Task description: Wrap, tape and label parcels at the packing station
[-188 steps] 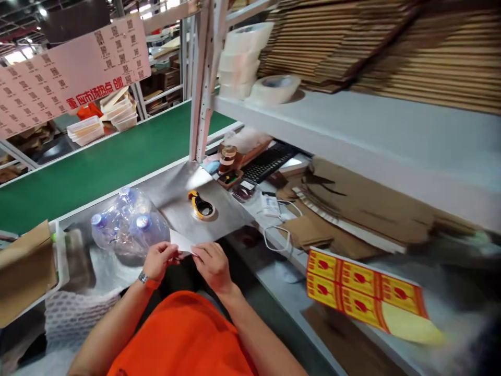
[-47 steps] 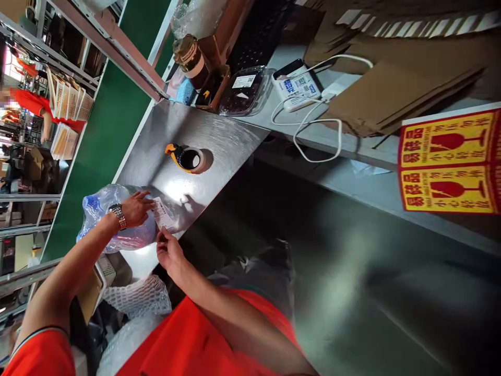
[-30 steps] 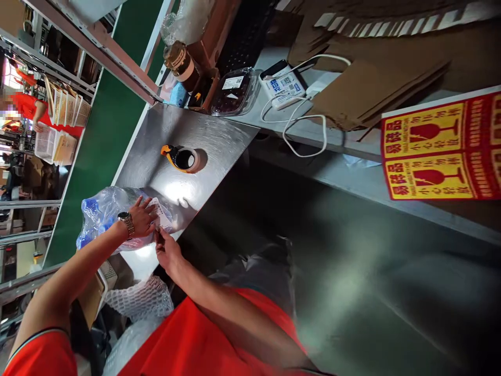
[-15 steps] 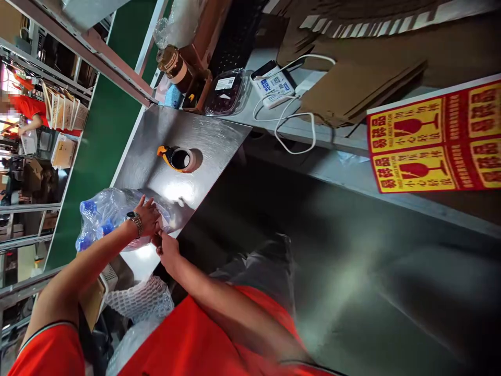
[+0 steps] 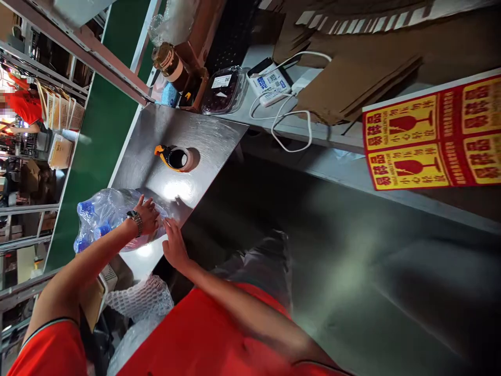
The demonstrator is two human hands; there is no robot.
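A shrink-wrapped pack of bottles with blue caps (image 5: 111, 201) lies on its side on the metal table (image 5: 156, 128). My left hand (image 5: 146, 216), with a wristwatch at the wrist, rests on the pack with its fingers spread. At the pack's near end, my right hand (image 5: 175, 244) has its fingers stretched out against the clear wrap. I cannot tell exactly what its fingertips touch. Beyond both hands, a tape dispenser with a roll of tape (image 5: 177, 158) sits on the metal surface.
A green conveyor belt (image 5: 92, 130) runs along the left. Further back are a plastic fruit box (image 5: 222, 90), a white device with a cable (image 5: 270, 81) and cardboard (image 5: 356, 89). Yellow-and-red fragile labels (image 5: 415, 138) hang at right. A person in red (image 5: 24, 107) is at far left.
My right hand has moved slightly up and right along the pack's end, and its closed fingers have straightened. My left hand stays on the pack. The view has shifted slightly.
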